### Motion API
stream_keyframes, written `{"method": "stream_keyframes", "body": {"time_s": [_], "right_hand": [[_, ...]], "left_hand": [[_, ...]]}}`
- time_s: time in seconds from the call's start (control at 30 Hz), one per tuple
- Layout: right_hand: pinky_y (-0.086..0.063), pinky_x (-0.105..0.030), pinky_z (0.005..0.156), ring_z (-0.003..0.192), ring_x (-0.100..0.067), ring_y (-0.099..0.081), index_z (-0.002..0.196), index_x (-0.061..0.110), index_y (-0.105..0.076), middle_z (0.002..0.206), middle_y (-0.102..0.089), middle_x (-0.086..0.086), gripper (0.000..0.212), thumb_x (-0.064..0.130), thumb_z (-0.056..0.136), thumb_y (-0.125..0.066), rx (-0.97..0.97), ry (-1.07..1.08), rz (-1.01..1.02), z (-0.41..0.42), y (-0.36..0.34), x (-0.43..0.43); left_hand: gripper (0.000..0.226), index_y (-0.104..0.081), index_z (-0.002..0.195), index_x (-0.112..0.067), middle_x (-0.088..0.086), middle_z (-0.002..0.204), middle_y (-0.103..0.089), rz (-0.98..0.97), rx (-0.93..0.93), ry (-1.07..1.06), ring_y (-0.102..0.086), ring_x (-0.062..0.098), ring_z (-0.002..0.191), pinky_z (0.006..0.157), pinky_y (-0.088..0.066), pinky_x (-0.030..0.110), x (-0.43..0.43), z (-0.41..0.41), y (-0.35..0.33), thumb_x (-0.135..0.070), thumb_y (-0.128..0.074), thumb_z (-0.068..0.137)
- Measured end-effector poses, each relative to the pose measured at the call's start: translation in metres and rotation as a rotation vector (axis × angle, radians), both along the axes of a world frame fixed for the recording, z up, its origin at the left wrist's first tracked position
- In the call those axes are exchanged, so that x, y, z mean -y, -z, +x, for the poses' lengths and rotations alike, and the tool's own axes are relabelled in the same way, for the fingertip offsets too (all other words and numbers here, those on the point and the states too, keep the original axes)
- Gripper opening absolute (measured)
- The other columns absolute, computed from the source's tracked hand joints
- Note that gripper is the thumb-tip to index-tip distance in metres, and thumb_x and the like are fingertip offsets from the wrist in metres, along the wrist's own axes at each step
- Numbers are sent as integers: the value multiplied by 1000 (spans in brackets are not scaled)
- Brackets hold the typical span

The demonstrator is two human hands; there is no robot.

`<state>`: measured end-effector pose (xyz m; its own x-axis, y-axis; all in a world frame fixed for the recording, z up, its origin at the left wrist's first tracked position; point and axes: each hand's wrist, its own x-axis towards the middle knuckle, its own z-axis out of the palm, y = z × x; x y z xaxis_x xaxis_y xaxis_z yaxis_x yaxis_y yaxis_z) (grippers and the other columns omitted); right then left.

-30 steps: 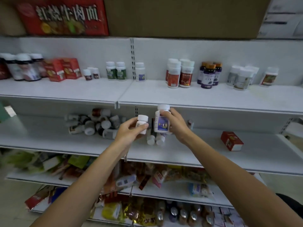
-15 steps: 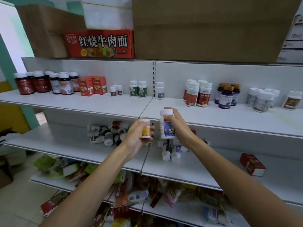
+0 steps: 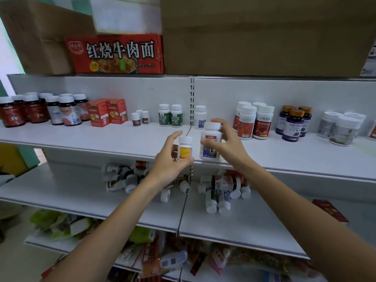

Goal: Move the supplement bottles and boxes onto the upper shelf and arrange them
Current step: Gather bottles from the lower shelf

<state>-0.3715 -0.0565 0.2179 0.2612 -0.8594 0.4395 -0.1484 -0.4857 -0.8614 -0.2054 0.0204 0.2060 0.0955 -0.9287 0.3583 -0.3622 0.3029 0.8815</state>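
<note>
Fingers of left hand (image 3: 166, 165) grasp small bottle (image 3: 184, 148), right hand (image 3: 227, 147) larger bottle (image 3: 210, 143), at front of white upper shelf (image 3: 101, 137).

The left hand (image 3: 171, 159) and right hand (image 3: 227, 145) are bare, as are both slim forearms (image 3: 126, 218).

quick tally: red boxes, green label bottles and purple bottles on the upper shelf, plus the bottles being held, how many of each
red boxes: 2
green-label bottles: 2
purple bottles: 3
held bottles: 2
total: 9
</note>
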Motion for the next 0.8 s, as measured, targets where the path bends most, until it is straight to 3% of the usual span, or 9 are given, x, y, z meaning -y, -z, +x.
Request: {"method": "stream_keyframes", "body": {"time_s": [0.17, 0.27, 0.43, 0.6, 0.8], "right_hand": [[-40, -1, 62, 91, -9, -52, 134, 19, -39, 109, -53, 3, 64, 20, 80, -73, -225, 159, -71, -2, -3, 60], [-41, -19, 80, 100, -19, -53, 134, 18, -39, 120, -53, -9, 68, 17, 77, -75, -344, 253, -113, 2, -1, 105], [-42, -33, 93, 106, -31, -53, 139, 25, -34, 120, -50, -19, 76, 20, 75, -76, -482, 393, -72, 13, 2, 169], [-43, -40, 95, 110, -35, -50, 139, 22, -31, 121, -46, -19, 73, 15, 79, -72, -526, 462, -65, 23, 2, 200], [-40, -40, 98, 115, -35, -46, 144, 21, -23, 125, -41, -19, 82, 17, 78, -73, -541, 480, -49, 30, 2, 213]], "left_hand": [[53, -43, 114, -38, -1, 91, -62, -14, 120, 4, -60, 13, 78, 68, -47, 17, 59, 14, -6, -12, -72, 78], [52, -42, 111, -32, 3, 93, -62, 23, 174, 53, -60, 17, 76, 67, -52, 26, 100, 17, -11, -8, -72, 77], [50, -44, 111, -30, -5, 96, -59, 5, 184, 88, -59, 11, 80, 57, -47, 11, 153, 23, -13, -8, -73, 76], [52, -49, 114, -28, -6, 96, -63, 12, 258, 115, -62, 14, 86, 74, -49, 24, 183, 26, -6, -15, -77, 72], [50, -47, 109, -34, -14, 93, -59, 25, 282, 118, -59, 7, 82, 74, -46, 17, 199, 38, -7, -16, -76, 73]]}}
